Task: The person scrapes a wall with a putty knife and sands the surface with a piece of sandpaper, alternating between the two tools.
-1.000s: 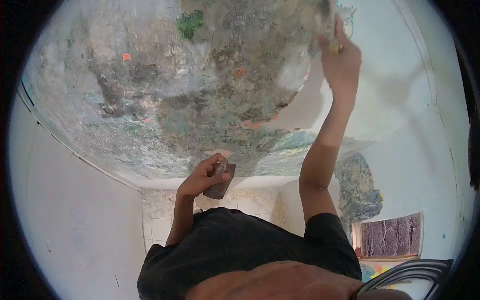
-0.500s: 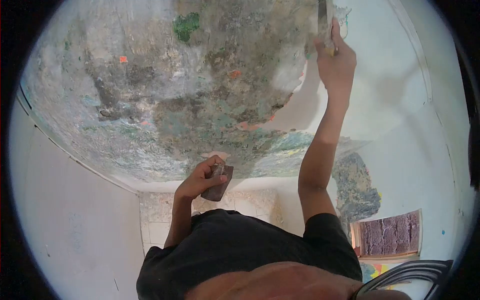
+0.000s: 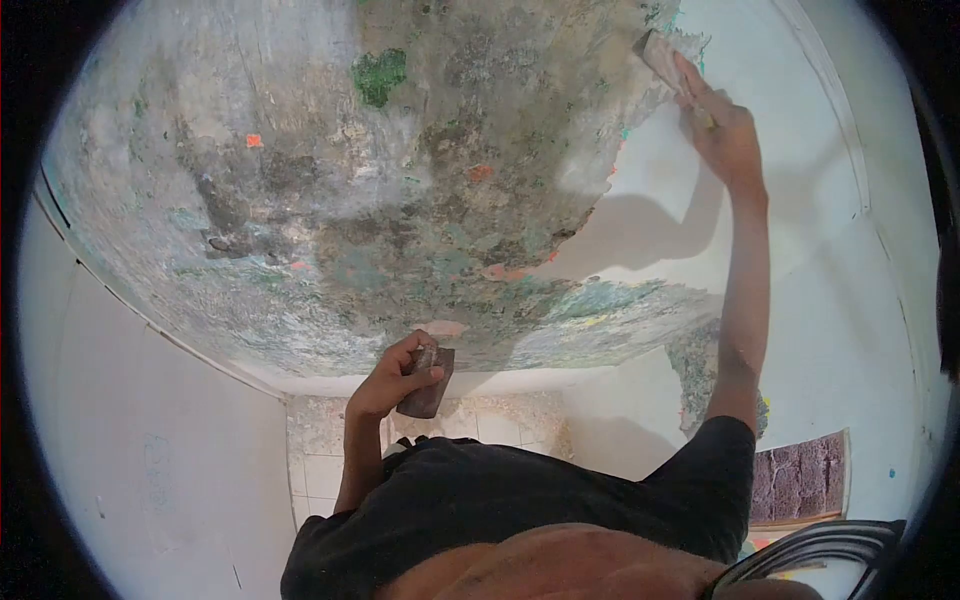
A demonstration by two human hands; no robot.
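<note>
Right hand (image 3: 728, 135) raised at full arm's reach, fingers closed round the handle of a scraper (image 3: 662, 52); blade lies flat against the ceiling (image 3: 300, 180) at the edge where bare grey, mottled patch meets white paint. Left hand (image 3: 393, 373) lower, near the chest, fingers curled round a dark brown block (image 3: 428, 385), clear of the surface. White walls (image 3: 150, 450) adjoin; tiled floor (image 3: 320, 450) visible beyond black shirt (image 3: 500, 500).

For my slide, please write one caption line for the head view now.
Right hand presses a flat scraper blade against the peeling grey ceiling; left hand holds a dark brown block.
</note>
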